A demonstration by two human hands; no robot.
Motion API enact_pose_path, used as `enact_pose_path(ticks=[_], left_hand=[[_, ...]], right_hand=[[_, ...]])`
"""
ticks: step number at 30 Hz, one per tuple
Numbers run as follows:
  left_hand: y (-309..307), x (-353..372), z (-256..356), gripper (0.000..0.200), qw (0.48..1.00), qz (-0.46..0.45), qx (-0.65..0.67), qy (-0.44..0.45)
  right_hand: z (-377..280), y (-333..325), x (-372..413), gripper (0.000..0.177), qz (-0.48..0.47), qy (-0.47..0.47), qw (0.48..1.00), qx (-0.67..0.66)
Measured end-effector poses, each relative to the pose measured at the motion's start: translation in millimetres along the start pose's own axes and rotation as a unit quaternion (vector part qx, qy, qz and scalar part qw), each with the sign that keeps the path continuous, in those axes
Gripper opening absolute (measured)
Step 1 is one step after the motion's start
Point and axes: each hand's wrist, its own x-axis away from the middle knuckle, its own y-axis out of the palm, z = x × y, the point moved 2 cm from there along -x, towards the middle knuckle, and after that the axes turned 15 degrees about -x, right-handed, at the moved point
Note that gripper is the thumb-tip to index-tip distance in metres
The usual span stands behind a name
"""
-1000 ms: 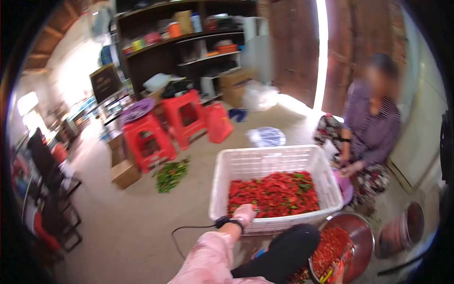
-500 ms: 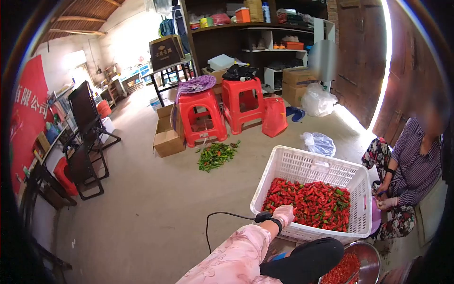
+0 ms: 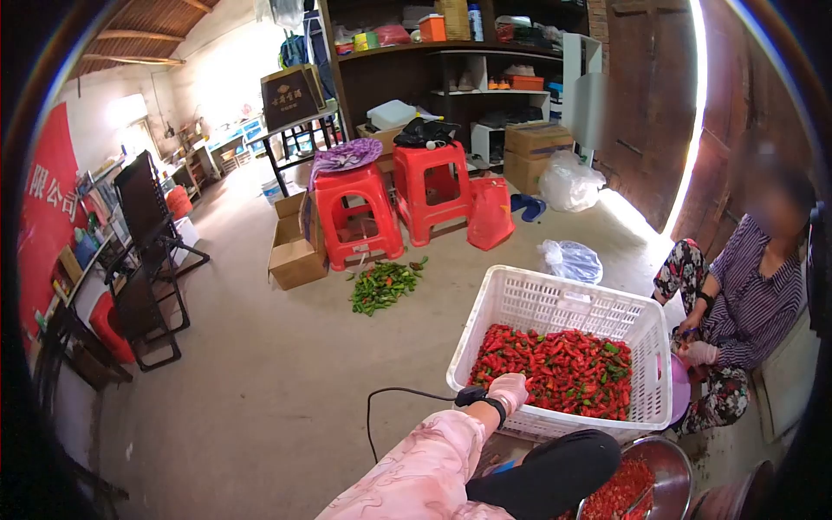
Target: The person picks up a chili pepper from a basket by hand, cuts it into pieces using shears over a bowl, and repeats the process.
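Observation:
My left hand (image 3: 509, 391), in a thin pale glove, reaches over the near wall of a white plastic crate (image 3: 563, 295). Its fingers look curled together at the near left edge of a heap of red chili peppers (image 3: 563, 364); whatever they hold is hidden. A few green chilies lie among the red ones. A black band with a cable circles the left wrist. Out of sight is my right hand. By my dark-trousered knee (image 3: 550, 472) stands a metal bowl (image 3: 676, 472) of chopped red chili (image 3: 620, 490).
A co-worker in a striped shirt (image 3: 763, 277) sits right of the crate, hands near a purple container (image 3: 679, 390). Green chilies (image 3: 384, 286) lie on the floor before red stools (image 3: 357, 217) and a cardboard box (image 3: 295, 251). A folding chair (image 3: 143, 208) stands left.
The whole view has shifted slightly, so the scene sits a little further left. My left hand stays at the near edge of the chili heap.

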Motion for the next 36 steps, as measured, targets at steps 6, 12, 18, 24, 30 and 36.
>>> enact_pose_path(ticks=[6, 12, 18, 24, 30, 36], left_hand=[[-20.1, 23.0, 3.1, 0.03, 0.997, -0.065, 0.02, 0.038], [-0.5, 1.3, -1.8, 0.025, 0.999, 0.035, -0.014, 0.035], [7.0, -4.8, -5.2, 0.029, 0.999, 0.035, -0.004, 0.033], [6.5, -6.3, -5.8, 0.032, 0.999, 0.008, -0.002, 0.045], [3.5, -7.3, -6.3, 0.032, 0.998, -0.03, 0.004, 0.055], [27.5, -33.0, -25.3, 0.027, 0.991, -0.038, 0.019, 0.124]], right_hand=[[34.1, -24.3, -49.5, 0.022, 0.022, -0.039, 0.985, -0.165], [1.0, 14.2, -8.9, 0.028, 0.062, -0.048, 0.996, -0.051], [-5.6, 17.2, -2.7, 0.034, 0.073, -0.014, 0.994, -0.084], [-7.1, 18.5, 1.3, 0.034, 0.058, -0.02, 0.994, -0.091], [-3.2, 16.0, -3.7, 0.037, 0.052, -0.013, 0.994, -0.095], [-15.5, 25.4, 8.7, 0.034, 0.064, -0.017, 0.994, -0.09]])
